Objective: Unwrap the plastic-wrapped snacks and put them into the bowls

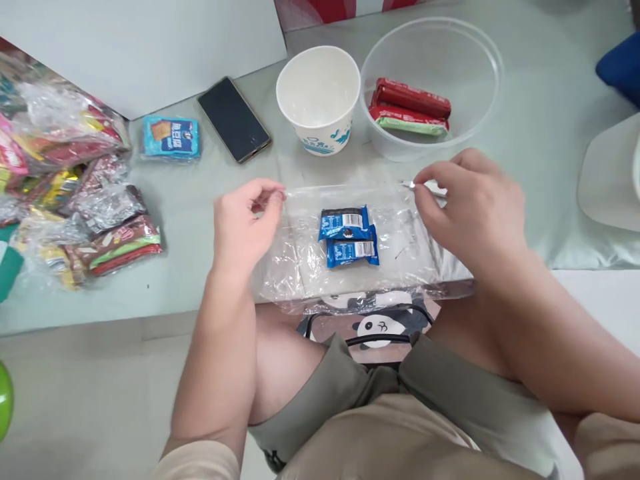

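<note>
- Closely, left hand (243, 223) pinches the clear plastic bag (300, 260) at its top left edge
- right hand (475, 210) grips the bag's slider at the top right
- two blue snack packets (349, 237) lie inside
- beyond stand a paper cup (319, 97) and a clear bowl (440, 47)

Pale green floor mat (540, 113) under phone (234, 119), paper cup (319, 100), plastic bowl (431, 87), snack packets (75, 193).

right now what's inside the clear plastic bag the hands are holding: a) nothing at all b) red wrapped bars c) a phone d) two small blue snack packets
d: two blue snack packets lie inside the clear plastic bag, which the left hand and right hand pinch at its top corners; the phone lies on the table and the red bars sit in the clear bowl.
</note>
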`<action>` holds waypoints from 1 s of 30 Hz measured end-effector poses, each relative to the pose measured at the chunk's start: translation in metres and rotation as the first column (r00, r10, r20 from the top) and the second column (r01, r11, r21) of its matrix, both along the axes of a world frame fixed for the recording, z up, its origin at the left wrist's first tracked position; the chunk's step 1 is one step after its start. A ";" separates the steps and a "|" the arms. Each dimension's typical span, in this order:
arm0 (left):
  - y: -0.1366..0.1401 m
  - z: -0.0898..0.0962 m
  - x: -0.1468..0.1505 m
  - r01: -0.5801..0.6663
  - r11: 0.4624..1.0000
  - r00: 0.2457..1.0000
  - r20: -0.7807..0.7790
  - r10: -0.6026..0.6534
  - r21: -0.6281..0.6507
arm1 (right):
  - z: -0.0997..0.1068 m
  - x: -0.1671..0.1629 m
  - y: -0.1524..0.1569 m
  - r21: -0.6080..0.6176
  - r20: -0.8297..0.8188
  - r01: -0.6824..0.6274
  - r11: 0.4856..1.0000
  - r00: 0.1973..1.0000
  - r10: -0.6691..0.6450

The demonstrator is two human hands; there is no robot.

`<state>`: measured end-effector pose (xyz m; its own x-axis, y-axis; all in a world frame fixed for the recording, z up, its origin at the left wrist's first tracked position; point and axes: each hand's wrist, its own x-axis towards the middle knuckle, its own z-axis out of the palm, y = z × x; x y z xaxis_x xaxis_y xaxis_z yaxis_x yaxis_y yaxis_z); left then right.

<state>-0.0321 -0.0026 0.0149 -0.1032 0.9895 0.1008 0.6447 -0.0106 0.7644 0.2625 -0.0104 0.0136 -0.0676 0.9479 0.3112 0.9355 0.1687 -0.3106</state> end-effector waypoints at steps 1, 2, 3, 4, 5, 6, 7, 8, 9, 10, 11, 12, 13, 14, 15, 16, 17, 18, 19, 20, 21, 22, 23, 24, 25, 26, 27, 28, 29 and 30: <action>0.004 -0.003 0.000 -0.021 1.000 1.000 0.013 0.021 0.002 | 0.002 0.001 0.004 0.012 0.003 0.027 1.000 1.000 -0.028; 0.008 -0.007 0.000 -0.036 0.999 0.999 0.025 0.036 0.005 | 0.005 0.002 0.008 0.037 -0.003 0.057 0.998 0.998 -0.057; 0.014 -0.013 0.000 -0.047 0.999 0.998 0.035 0.047 0.008 | 0.009 0.003 0.009 0.080 -0.021 0.081 0.993 0.997 -0.080; 0.020 -0.019 0.000 -0.059 0.998 0.998 0.039 0.059 0.011 | 0.013 0.003 0.010 0.140 -0.047 0.093 0.986 0.995 -0.088; 0.027 -0.025 0.000 -0.072 0.997 0.997 0.037 0.071 0.014 | 0.017 0.002 0.008 0.212 -0.071 0.083 0.974 0.995 -0.069; 0.033 -0.030 -0.001 -0.093 0.995 0.995 0.026 0.092 0.022 | 0.021 -0.001 0.005 0.296 -0.084 0.041 0.954 0.996 -0.017; 0.037 -0.033 -0.001 -0.126 0.991 0.992 0.008 0.125 0.044 | 0.023 -0.005 0.000 0.388 -0.088 -0.035 0.921 0.993 0.075; 0.040 -0.032 -0.001 -0.161 0.984 0.986 -0.020 0.163 0.076 | 0.023 -0.011 -0.005 0.460 -0.075 -0.151 0.875 0.975 0.208; 0.041 -0.029 0.000 -0.199 0.972 0.977 -0.057 0.207 0.123 | 0.022 -0.019 -0.011 0.491 -0.045 -0.292 0.821 0.933 0.358; 0.039 -0.023 0.002 -0.227 0.956 0.963 -0.102 0.249 0.189 | 0.018 -0.027 -0.017 0.469 -0.017 -0.433 0.770 0.867 0.498; 0.035 -0.016 0.006 -0.233 0.937 0.950 -0.146 0.277 0.261 | 0.013 -0.035 -0.023 0.386 -0.003 -0.557 0.735 0.797 0.605; 0.029 -0.007 0.011 -0.217 0.915 0.937 -0.190 0.293 0.340 | 0.006 -0.042 -0.026 0.270 -0.001 -0.642 0.717 0.745 0.667; 0.021 0.001 0.018 -0.160 0.892 0.936 -0.222 0.274 0.423 | -0.001 -0.048 -0.029 0.134 -0.006 -0.690 0.712 0.717 0.697; 0.013 0.008 0.025 -0.074 0.889 0.953 -0.229 0.196 0.452 | -0.008 -0.051 -0.030 0.010 -0.011 -0.699 0.715 0.715 0.700; 0.005 0.012 0.033 0.038 0.909 0.973 -0.221 0.060 0.416 | -0.014 -0.052 -0.030 -0.079 -0.021 -0.687 0.722 0.725 0.688; -0.002 0.012 0.041 0.144 0.921 0.980 -0.184 -0.081 0.361 | -0.019 -0.051 -0.028 -0.135 -0.045 -0.672 0.728 0.739 0.673; -0.008 0.011 0.049 0.229 0.928 0.971 -0.130 -0.199 0.295 | -0.022 -0.049 -0.026 -0.167 -0.083 -0.658 0.734 0.752 0.654; -0.011 0.006 0.055 0.288 0.924 0.958 -0.070 -0.279 0.250 | -0.023 -0.046 -0.024 -0.181 -0.133 -0.649 0.739 0.761 0.635; -0.012 0.000 0.059 0.329 0.920 0.942 -0.006 -0.335 0.215 | -0.023 -0.042 -0.021 -0.191 -0.190 -0.645 0.740 0.764 0.617; -0.012 -0.006 0.061 0.347 0.920 0.930 0.064 -0.363 0.182 | -0.021 -0.039 -0.018 -0.204 -0.248 -0.646 0.736 0.761 0.599; -0.010 -0.012 0.062 0.353 0.924 0.918 0.134 -0.372 0.148 | -0.019 -0.037 -0.015 -0.226 -0.301 -0.647 0.728 0.757 0.580; -0.007 -0.017 0.061 0.350 0.929 0.909 0.199 -0.367 0.117 | -0.016 -0.036 -0.012 -0.253 -0.346 -0.647 0.719 0.755 0.557; -0.005 -0.021 0.059 0.342 0.936 0.900 0.255 -0.353 0.089 | -0.014 -0.035 -0.010 -0.281 -0.378 -0.641 0.714 0.758 0.532; -0.003 -0.023 0.057 0.333 0.941 0.894 0.296 -0.337 0.064 | -0.013 -0.036 -0.010 -0.303 -0.393 -0.630 0.715 0.766 0.508; -0.001 -0.024 0.054 0.327 0.944 0.891 0.320 -0.322 0.042 | -0.012 -0.037 -0.009 -0.314 -0.393 -0.616 0.723 0.777 0.491; 0.001 -0.024 0.052 0.323 0.946 0.892 0.328 -0.313 0.024 | -0.013 -0.038 -0.010 -0.312 -0.379 -0.605 0.732 0.786 0.488; 0.002 -0.024 0.050 0.321 0.947 0.895 0.325 -0.306 0.008 | -0.014 -0.040 -0.012 -0.303 -0.355 -0.603 0.738 0.790 0.499; 0.003 -0.023 0.049 0.321 0.947 0.899 0.317 -0.302 -0.007 | -0.016 -0.042 -0.013 -0.291 -0.327 -0.607 0.740 0.790 0.519; 0.003 -0.023 0.048 0.323 0.946 0.902 0.309 -0.301 -0.023 | -0.018 -0.044 -0.014 -0.279 -0.304 -0.615 0.738 0.785 0.539; 0.003 -0.023 0.048 0.325 0.945 0.905 0.304 -0.299 -0.039 | -0.019 -0.044 -0.015 -0.270 -0.292 -0.621 0.736 0.781 0.552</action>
